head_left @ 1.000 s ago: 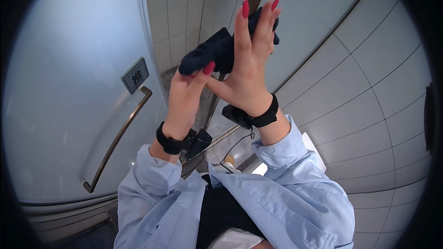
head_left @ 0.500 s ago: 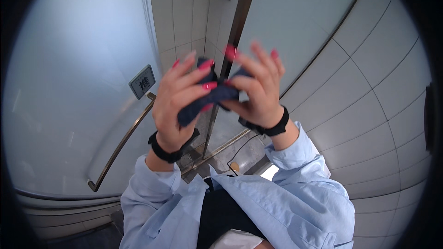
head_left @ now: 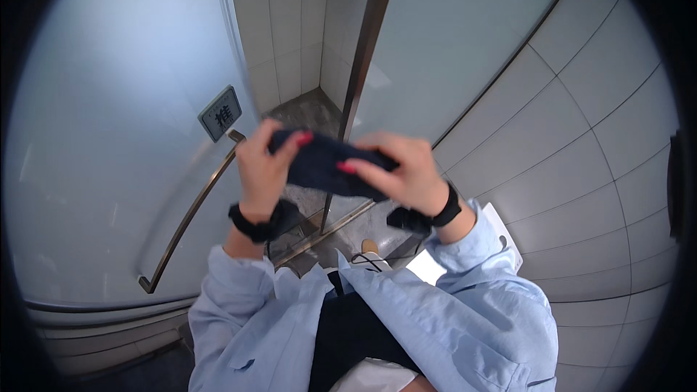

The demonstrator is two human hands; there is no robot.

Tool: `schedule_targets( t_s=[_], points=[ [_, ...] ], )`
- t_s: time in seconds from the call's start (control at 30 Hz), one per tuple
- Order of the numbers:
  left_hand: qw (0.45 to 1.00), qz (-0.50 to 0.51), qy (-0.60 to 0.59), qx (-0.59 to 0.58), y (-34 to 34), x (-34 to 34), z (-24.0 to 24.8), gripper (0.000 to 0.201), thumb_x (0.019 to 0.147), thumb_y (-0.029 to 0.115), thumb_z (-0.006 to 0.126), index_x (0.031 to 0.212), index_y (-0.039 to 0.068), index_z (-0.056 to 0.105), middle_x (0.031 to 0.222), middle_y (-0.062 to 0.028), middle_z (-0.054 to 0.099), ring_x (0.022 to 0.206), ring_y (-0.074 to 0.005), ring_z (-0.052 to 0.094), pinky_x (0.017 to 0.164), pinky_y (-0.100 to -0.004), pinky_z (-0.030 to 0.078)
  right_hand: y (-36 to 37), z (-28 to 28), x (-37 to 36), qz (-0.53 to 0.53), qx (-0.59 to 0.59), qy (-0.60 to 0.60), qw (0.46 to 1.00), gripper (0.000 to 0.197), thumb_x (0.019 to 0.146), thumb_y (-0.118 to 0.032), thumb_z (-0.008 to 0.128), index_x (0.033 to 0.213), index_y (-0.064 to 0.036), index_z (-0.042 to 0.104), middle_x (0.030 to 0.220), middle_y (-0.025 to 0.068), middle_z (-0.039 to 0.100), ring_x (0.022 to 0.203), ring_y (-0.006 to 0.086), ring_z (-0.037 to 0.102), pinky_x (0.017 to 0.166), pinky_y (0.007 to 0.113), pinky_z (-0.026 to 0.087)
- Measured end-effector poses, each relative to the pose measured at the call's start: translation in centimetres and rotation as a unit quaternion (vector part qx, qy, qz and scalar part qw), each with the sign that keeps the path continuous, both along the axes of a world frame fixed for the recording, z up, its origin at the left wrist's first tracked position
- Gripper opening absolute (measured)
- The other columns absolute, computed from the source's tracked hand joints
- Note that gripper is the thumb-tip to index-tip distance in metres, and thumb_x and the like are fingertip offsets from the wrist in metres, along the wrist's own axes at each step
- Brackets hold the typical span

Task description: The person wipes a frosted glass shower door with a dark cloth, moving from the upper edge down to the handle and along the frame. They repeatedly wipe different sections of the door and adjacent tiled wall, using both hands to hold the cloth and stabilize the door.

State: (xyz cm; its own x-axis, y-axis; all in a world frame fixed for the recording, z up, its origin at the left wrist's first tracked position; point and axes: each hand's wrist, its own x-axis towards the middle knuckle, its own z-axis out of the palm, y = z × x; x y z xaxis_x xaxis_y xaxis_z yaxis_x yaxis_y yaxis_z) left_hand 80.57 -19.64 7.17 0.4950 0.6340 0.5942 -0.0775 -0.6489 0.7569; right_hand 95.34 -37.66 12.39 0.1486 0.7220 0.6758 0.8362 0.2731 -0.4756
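Observation:
A dark navy piece of cloth (head_left: 317, 167), which looks like a soft fabric band, stretches between my two hands in front of my chest. Its left end is pinched by my left hand (head_left: 260, 170), thumb and fingers closed on it. At the other end, my right hand (head_left: 412, 168) grips the cloth with the thumb laid along its near face. Motion blurs the fingers a little, and the cloth's far side is hidden. Both wrists wear black straps with dark modules.
A frosted glass door (head_left: 109, 138) with a bronze handle (head_left: 192, 214) and a small sign (head_left: 220, 114) stands at left. Behind it is a tiled corner with a dark floor. A frosted panel (head_left: 465, 29) and tiled wall (head_left: 573, 167) are at right. A white object (head_left: 503, 236) sits by my right elbow.
The cloth, bunched and twisted between raised, spread fingers before, is now flatter and drawn out sideways. Both hands have come slightly lower, with the fingers closed on its ends.

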Motion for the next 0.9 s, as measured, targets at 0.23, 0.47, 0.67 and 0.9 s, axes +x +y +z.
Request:
schedule_targets(
  t_s=[0.23,0.47,0.67,0.9],
  points=[
    [0.962,0.169,-0.110,0.185,-0.6,6.7,4.0,0.036,0.089,0.019,0.074,0.117,0.003,0.056,0.102,-0.0131,0.064,0.092,-0.0289,0.064,0.079,-0.0372,0.051,3.9,2.8,4.4,-0.103,0.191,-0.149,0.965,0.054,0.080,-0.022,0.085,0.119,-0.0042,0.052,0.071,0.0072,0.065,0.056,0.0205,0.064,0.051,0.027,0.048],
    [0.918,-0.289,-0.140,-0.235,-4.7,5.9,1.4,0.062,0.090,0.006,0.065,0.144,-0.005,0.037,0.134,-0.0117,0.055,0.119,-0.0204,0.057,0.102,-0.0330,0.046,4.3,1.1,5.7,-0.050,0.181,-0.095,0.978,0.059,0.080,-0.022,0.085,0.122,-0.0037,0.048,0.069,0.0065,0.063,0.057,0.0198,0.063,0.051,0.027,0.047],
    [0.960,-0.253,0.040,-0.114,-1.4,8.2,5.0,0.061,0.081,0.012,0.079,0.132,-0.005,0.051,0.107,-0.0116,0.067,0.098,-0.0169,0.065,0.085,-0.0286,0.054,3.8,2.1,7.3,-0.016,0.157,-0.088,0.984,0.079,0.078,-0.025,0.087,0.141,-0.0038,0.045,0.069,0.0047,0.062,0.054,0.0173,0.058,0.052,0.026,0.047],
    [0.954,-0.164,0.070,-0.243,-4.0,7.9,3.5,0.034,0.083,0.011,0.079,0.112,-0.002,0.068,0.097,-0.0092,0.072,0.089,-0.0119,0.064,0.086,-0.0283,0.051,1.3,-0.9,11.8,-0.124,0.304,-0.078,0.941,0.091,0.087,-0.035,0.074,0.155,-0.0018,0.023,0.157,0.0259,0.027,0.138,0.0376,0.040,0.111,0.047,0.036]
  ],
)
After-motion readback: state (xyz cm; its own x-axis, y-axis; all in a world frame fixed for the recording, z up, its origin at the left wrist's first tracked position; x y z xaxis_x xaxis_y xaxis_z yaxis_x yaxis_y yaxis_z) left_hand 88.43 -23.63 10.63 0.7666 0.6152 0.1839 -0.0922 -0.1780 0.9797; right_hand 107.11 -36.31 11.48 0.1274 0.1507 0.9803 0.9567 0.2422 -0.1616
